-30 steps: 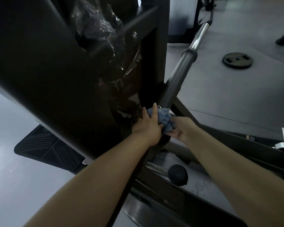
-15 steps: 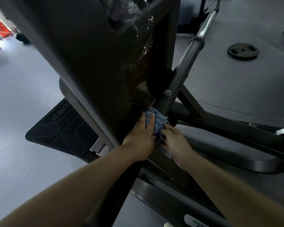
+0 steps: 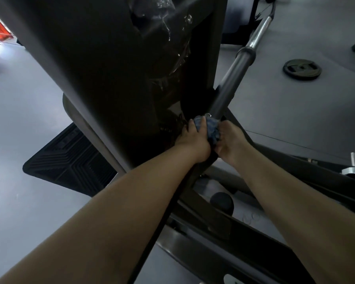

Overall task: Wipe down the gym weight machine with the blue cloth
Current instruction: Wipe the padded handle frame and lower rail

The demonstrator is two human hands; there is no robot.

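head view, frame centre: blue cloth (image 3: 210,129) bunched against the weight machine (image 3: 111,68) bar base, gripped between left hand (image 3: 195,143) and right hand (image 3: 232,143).

Two hands, the left hand (image 3: 193,143) and right hand (image 3: 232,140); one blue cloth (image 3: 210,128); one weight machine (image 3: 115,64); one bar (image 3: 237,67); one weight plate (image 3: 301,69); one floor mat (image 3: 70,160).

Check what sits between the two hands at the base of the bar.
In the head view the bunched blue cloth lies between the left hand and right hand, both gripping it against the machine's bar.
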